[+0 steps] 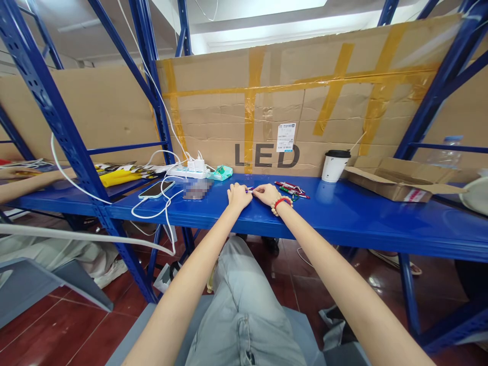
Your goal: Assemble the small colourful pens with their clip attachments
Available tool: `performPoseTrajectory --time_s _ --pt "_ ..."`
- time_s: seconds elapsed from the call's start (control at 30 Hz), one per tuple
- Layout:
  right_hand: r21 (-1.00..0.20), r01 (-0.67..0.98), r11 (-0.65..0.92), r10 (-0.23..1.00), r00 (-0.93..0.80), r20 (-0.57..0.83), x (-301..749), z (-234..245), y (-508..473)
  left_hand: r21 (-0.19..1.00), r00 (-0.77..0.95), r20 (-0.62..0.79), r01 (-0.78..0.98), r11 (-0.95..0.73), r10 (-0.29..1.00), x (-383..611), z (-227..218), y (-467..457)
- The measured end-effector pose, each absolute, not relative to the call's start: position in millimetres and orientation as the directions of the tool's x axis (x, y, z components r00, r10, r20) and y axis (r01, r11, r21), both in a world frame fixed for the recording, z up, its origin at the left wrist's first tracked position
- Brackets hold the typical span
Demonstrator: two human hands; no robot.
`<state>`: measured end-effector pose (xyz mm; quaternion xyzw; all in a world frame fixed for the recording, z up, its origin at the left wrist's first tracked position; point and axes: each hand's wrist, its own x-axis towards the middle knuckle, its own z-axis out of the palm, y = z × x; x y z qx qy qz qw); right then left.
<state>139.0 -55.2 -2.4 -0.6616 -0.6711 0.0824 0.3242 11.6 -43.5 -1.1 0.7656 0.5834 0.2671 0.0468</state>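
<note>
Both my hands rest close together near the middle of the blue shelf top point(354, 216). My left hand point(238, 195) is closed, with its fingers curled down at one end of a small, slim purple item point(249, 189). At the other end, the fingertips of my right hand point(267, 194) are pinched together on it. Most of the item is hidden by the fingers, so its kind does not show. Just right of my right hand lies a small heap of slim, shiny red and green pieces point(293, 190). A red band and a beaded bracelet circle my right wrist.
To the left are a phone point(156, 189), white cables, a power strip point(190, 172) and a green packet point(221, 173). A lidded paper cup point(334, 169) and an open cardboard box point(396, 178) stand right. Cardboard point(229, 117) walls the back. Another person's arm point(34, 185) reaches in far left.
</note>
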Motion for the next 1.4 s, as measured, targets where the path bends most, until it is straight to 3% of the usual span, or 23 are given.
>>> performPoseTrajectory --time_s 0.47,0.83,1.4 --pt "-0.537 0.836 0.112 0.943 0.08 0.322 137.9 -0.4 -58.3 0.407 0.164 0.365 0.857 -0.316 0.916 11.5 -1.5 -42.6" --pt "-0.542 0.833 0.113 0.949 0.071 0.307 136.6 1.6 -59.7 0.48 0.045 0.337 0.851 -0.213 0.94 11.3 3.4 -49.1" --pt "-0.541 0.836 0.09 0.954 0.084 0.289 137.5 1.8 -61.7 0.465 0.064 0.342 0.855 -0.229 0.937 11.2 1.6 -46.7"
